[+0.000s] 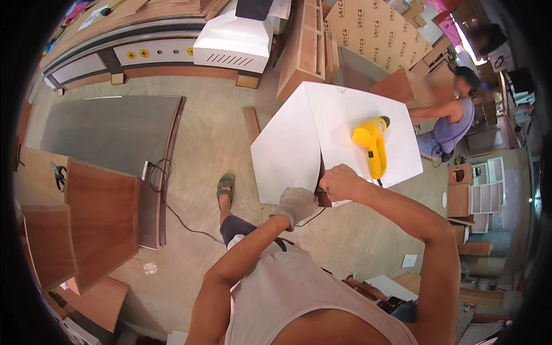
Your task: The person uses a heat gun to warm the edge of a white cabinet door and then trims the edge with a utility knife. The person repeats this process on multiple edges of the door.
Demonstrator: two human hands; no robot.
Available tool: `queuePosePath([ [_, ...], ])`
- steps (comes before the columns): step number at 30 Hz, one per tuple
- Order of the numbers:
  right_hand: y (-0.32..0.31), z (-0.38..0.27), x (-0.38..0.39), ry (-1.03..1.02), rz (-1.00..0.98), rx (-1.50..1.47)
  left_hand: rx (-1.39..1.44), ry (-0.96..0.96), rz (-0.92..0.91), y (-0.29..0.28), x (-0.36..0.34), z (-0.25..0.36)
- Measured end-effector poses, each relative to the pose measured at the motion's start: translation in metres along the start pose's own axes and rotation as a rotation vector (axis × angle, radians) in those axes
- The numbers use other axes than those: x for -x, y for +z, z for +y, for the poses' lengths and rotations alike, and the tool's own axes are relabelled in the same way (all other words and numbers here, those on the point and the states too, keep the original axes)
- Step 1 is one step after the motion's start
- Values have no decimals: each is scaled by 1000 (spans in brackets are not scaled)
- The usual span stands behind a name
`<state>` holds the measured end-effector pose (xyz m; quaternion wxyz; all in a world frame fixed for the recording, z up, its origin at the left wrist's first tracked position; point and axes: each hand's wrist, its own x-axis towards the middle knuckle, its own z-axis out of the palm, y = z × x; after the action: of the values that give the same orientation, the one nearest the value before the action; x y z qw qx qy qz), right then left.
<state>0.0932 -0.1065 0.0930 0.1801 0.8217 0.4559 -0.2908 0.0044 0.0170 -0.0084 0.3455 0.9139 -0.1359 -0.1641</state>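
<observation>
In front of me stands a box with white faces (pixel 283 146), its corner edge running toward me and a dark brown gap at the near end. My left hand (pixel 297 205), in a grey knit glove, is closed at the near edge of the left white face. Beside it, my bare right hand (pixel 342 184) is curled into a fist by the gap; whatever its fingers grip is hidden. A yellow heat gun (pixel 372 144) lies on the right white face, nozzle pointing away and cord end toward me.
A black cord (pixel 192 229) trails over the floor on my left. Brown wooden cabinets (pixel 103 218) and a large grey panel (pixel 109 132) lie left. A white hood-shaped unit (pixel 233 49) stands at the back. Another person (pixel 451 118) works beyond the box at right.
</observation>
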Motion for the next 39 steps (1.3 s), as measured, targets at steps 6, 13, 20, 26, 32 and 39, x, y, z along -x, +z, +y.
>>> queuePosePath([
  [6,-48,37,-18,-9,30,86,6,47,0,-7,6,-3],
  [13,-96,65,-19,18,45,37,9,54,3,3,4,-2],
  [20,-144,64,3,101,87,277,19,10,36,8,4,0],
  [26,-186,63,79,242,684,199,8,-85,3,-16,5,7],
  [32,-139,20,134,287,837,-18,-301,283,337,-22,-1,4],
  [39,-36,-42,139,665,841,-977,-474,417,158,-40,-5,0],
])
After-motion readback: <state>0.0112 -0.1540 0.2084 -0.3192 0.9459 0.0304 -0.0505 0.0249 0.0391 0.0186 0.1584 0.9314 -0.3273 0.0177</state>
